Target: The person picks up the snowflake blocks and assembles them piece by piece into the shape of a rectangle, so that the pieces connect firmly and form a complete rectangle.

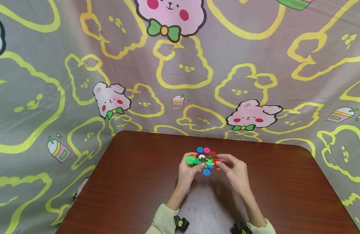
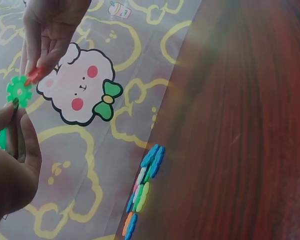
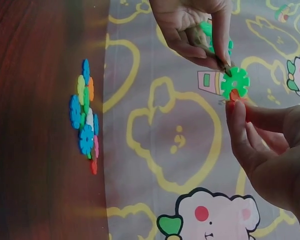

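Observation:
In the head view both hands are raised over the table, working on notched plastic snowflake discs. My left hand (image 1: 185,172) pinches a small joined piece by a dark disc between thumb and fingertips. A green disc (image 3: 235,82) stands out from that grip, and more green discs (image 3: 225,46) show behind the left fingers. My right hand (image 1: 236,172) pinches a red disc (image 3: 237,97) between thumb and forefinger. The red disc meets the edge of the green disc, partly hidden by the right fingertips (image 3: 236,107).
Several loose discs lie on the brown table (image 1: 133,182) beyond the hands, among them a blue disc (image 1: 200,149), a pink disc (image 1: 206,150) and a white disc (image 1: 201,157). A patterned cloth (image 1: 185,71) hangs around the table's back and sides.

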Available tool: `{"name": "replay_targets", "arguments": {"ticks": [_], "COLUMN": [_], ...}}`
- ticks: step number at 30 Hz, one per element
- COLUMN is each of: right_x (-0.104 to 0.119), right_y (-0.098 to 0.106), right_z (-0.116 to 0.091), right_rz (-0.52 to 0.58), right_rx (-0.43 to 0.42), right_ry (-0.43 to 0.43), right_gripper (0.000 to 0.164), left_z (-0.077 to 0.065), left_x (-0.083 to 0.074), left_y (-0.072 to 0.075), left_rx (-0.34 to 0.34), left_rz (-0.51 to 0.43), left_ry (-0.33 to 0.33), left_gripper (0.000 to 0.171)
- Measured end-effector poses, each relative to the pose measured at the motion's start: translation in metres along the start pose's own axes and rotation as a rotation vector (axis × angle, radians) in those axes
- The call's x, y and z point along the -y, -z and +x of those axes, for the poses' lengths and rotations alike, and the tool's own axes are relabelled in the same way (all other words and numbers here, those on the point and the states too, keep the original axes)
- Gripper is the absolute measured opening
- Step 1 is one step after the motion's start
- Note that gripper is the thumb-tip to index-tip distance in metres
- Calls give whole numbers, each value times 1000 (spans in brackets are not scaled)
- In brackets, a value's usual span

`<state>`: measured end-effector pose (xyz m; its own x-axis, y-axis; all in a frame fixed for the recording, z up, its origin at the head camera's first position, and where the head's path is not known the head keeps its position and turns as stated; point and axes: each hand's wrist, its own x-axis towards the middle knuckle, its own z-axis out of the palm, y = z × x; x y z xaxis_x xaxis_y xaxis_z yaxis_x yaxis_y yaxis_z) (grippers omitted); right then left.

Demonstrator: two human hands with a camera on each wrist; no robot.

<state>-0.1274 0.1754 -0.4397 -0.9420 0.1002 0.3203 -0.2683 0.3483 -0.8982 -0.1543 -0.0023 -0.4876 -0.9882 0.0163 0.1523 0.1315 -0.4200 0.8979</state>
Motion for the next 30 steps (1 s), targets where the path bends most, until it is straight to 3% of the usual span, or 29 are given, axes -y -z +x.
{"name": "replay_targets", "arguments": {"ticks": [7,15,18,25,30], "right_x": [-6,-34,-49,-81,-92], "right_y": [-1,1,-5,-23,-31], "right_z": [5,17,25,45,54], "right_rz": [64,-113,-230,-441,-529], "right_rx": [-6,42,106,360,404], "right_ry": [-53,-113,-99,-20,43], "right_gripper": [15,9,11,20,21], "left_z": [4,7,8,8,9], "left_x": [-3,-7,-6,-6,-7], "left_y": [5,12,14,17,17], "left_rx": [-74,-98,-104,-90,-90], "left_rz": [-38,-23,-17,-10,-19], "left_ry": [-42,-59,-58,-63,-74], "left_gripper": [50,43,42,41,38]}}
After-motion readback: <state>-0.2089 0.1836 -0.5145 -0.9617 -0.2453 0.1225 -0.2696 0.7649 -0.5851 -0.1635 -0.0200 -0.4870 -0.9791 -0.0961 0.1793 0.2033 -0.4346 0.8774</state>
